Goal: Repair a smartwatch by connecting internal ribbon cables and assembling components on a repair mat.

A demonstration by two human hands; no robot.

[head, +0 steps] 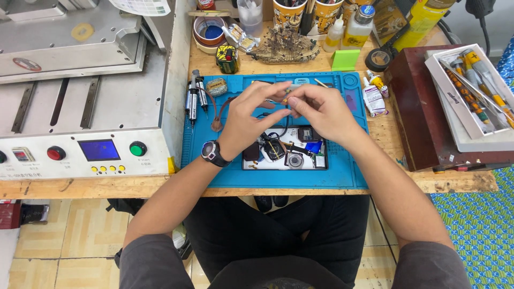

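My left hand and my right hand meet fingertip to fingertip above a blue work mat. Between the fingertips sits a tiny part, too small to identify. I cannot tell which hand bears it. A dark wristwatch is on my left wrist. Below the hands lies a white tray holding small black and silver parts and a blue piece.
A grey machine with red and green buttons fills the left. Screwdrivers lie at the mat's left edge. Cups, bottles, tape rolls and a small model ship crowd the back. A dark red box with a tool tray stands right.
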